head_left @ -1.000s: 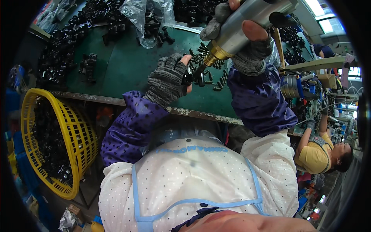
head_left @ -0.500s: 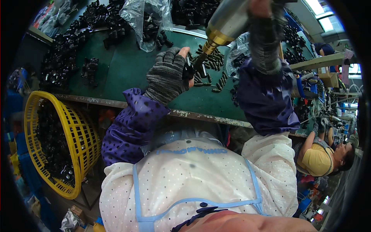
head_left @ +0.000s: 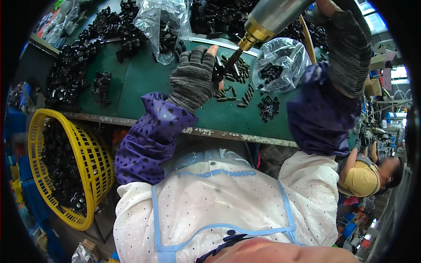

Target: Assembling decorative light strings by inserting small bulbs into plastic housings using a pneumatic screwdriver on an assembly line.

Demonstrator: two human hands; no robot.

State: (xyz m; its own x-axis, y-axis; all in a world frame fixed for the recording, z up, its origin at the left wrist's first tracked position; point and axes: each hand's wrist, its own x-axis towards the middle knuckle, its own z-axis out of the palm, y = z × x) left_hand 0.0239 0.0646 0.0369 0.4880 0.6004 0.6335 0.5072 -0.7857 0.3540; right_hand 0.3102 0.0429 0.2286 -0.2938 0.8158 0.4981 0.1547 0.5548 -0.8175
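Note:
My left hand, in a grey striped glove with bare fingertips, is closed around a small black part over the green tabletop. A power screwdriver with a silver body and brass nose slants down from the top edge, its dark bit meeting the black part. My right hand, also gloved, is at the upper end of the driver; its fingers are partly cut off by the picture's edge but appear wrapped round the tool. Beside the left hand lie several short dark threaded pins.
Small black link-shaped pieces lie right of the pins, near an open plastic bag with more inside. Black parts are heaped at left and back. A yellow basket of parts stands lower left. Another person sits at right.
My right hand has moved right, and the driver has shifted slightly right with it. The plastic bag and black link pieces now show more fully. The left hand stays closed on the part.

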